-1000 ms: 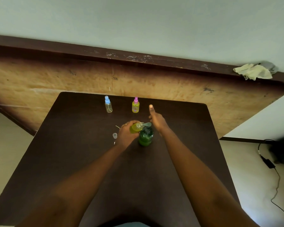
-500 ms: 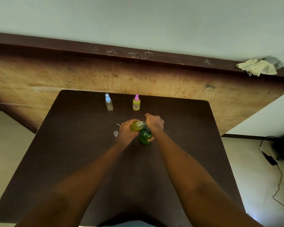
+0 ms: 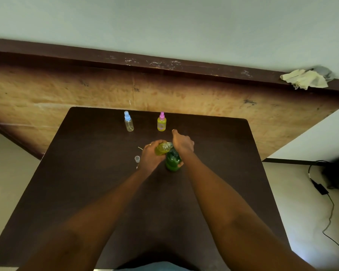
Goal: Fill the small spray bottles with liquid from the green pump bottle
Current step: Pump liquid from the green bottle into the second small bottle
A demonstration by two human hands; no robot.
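The green pump bottle [image 3: 172, 161] stands upright at the middle of the dark table [image 3: 86, 182]. My right hand [image 3: 183, 142] lies on top of its pump head, index finger pointing away. My left hand [image 3: 152, 156] holds a small uncapped spray bottle [image 3: 161, 148] with yellow-green liquid, tilted so its mouth meets the pump's spout. A small spray bottle with a blue cap [image 3: 128, 122], clear inside, and another with a pink cap [image 3: 161, 122], full of yellow liquid, stand at the table's far edge.
A small clear cap [image 3: 137, 159] and a thin spray tube [image 3: 140, 148] lie on the table just left of my left hand. A plywood board with a dark top ledge rises behind the table, with a crumpled cloth [image 3: 305, 79] on it. A cable and adapter [image 3: 321, 188] lie on the floor at right.
My right hand came down from an open, raised pose onto the pump head and stays there. My left hand keeps the small bottle at the spout.
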